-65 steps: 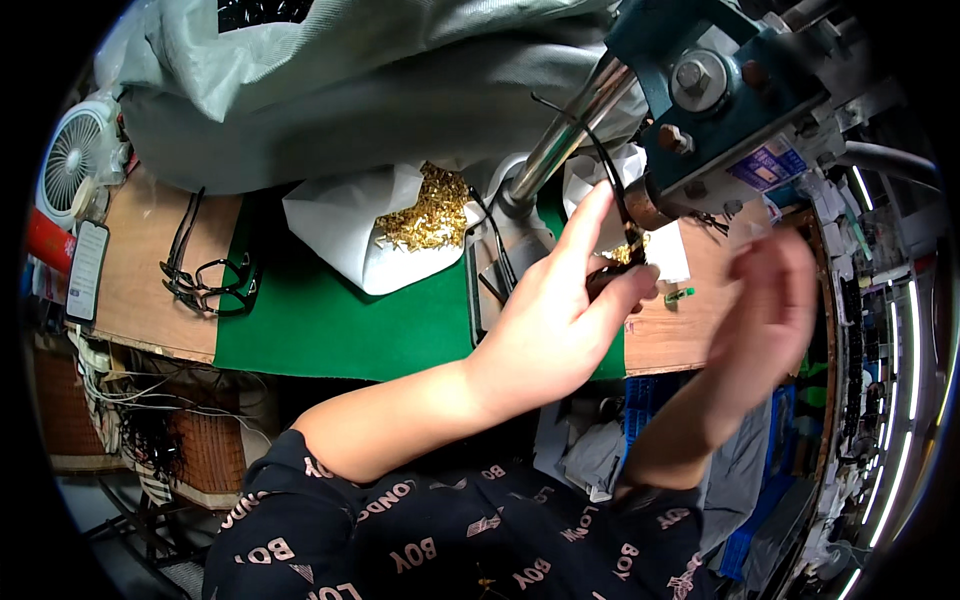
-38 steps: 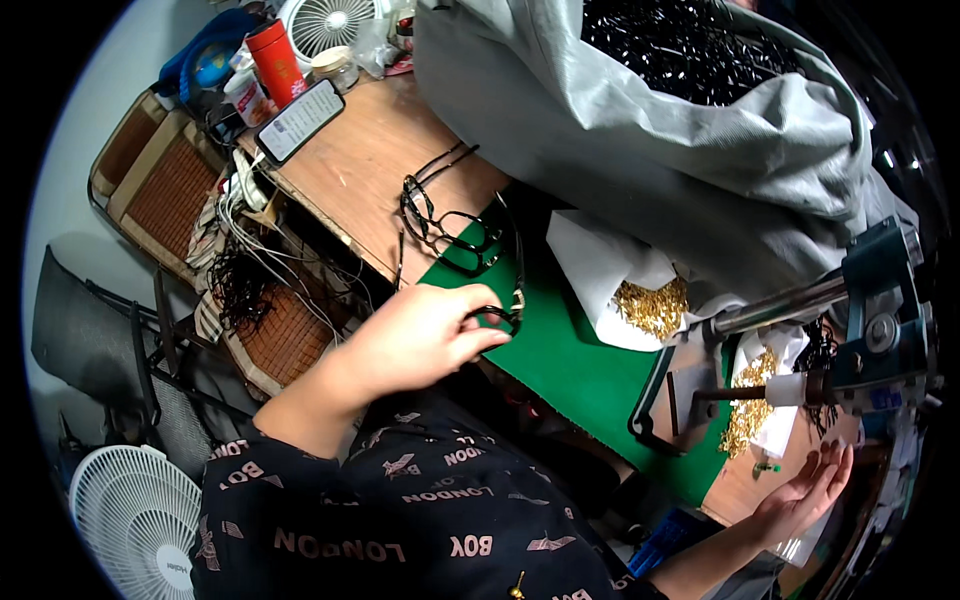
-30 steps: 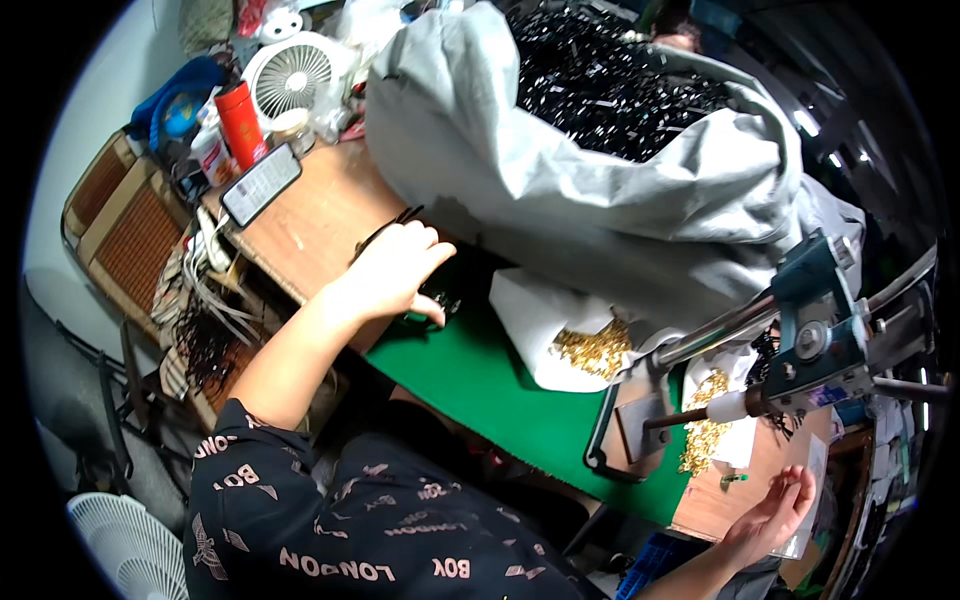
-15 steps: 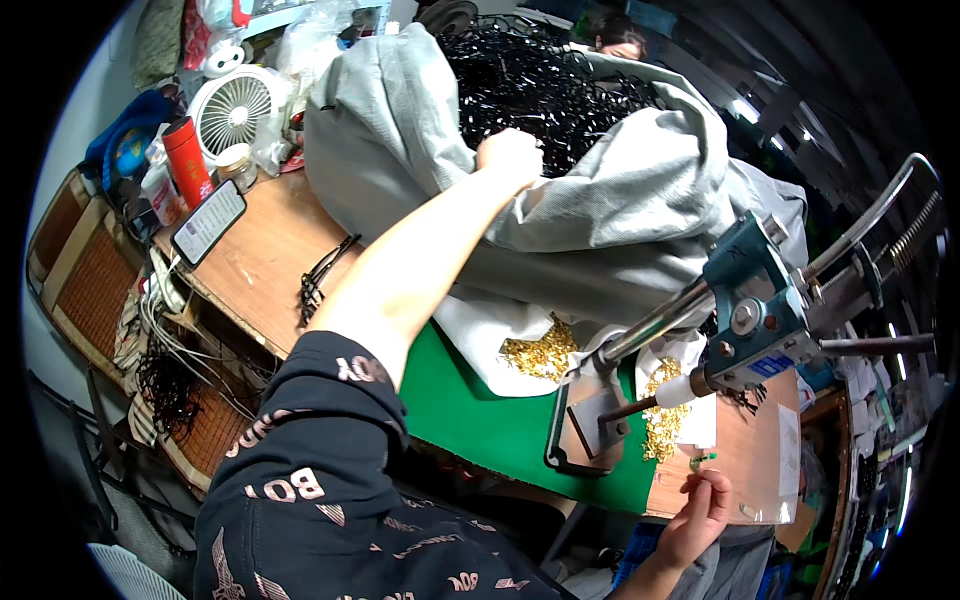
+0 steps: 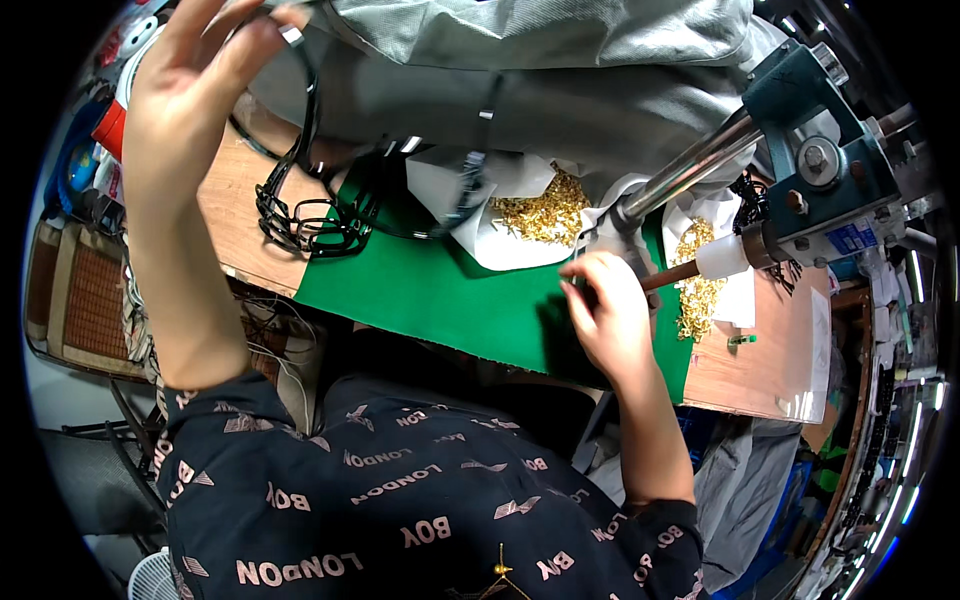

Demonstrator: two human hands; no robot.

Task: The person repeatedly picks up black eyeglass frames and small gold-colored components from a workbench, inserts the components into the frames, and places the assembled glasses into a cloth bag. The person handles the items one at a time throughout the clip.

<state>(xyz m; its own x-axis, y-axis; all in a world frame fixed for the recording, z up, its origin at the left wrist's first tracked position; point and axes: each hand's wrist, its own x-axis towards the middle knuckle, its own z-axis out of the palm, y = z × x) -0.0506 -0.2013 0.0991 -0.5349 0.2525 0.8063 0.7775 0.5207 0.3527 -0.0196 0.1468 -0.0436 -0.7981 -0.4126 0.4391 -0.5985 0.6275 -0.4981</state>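
Note:
My left hand [image 5: 190,95] is raised at the upper left, thumb and fingers closed on a glossy black strap [image 5: 312,90]. More black straps [image 5: 325,220] hang or lie in loops below it, partly blurred over the table and green mat. Low over the mat is my right hand [image 5: 612,310], beside the rod of a hand press [image 5: 690,272]. Its thumb and fingertips are drawn together; anything between them is too small to make out. Small gold metal pieces [image 5: 548,212] sit on white lining just beyond that hand.
The green mat [image 5: 430,305] covers the table's middle. Right of the press rod lies a second heap of gold pieces [image 5: 700,290], with a small green item [image 5: 742,340] nearby. A large grey cloth sack [image 5: 560,40] fills the far side. A wicker chair [image 5: 85,300] stands left.
My left hand has left the sack of black straps and come back left, with straps now hanging from it. My right hand has moved left from the table's right end to the press. The view has shifted.

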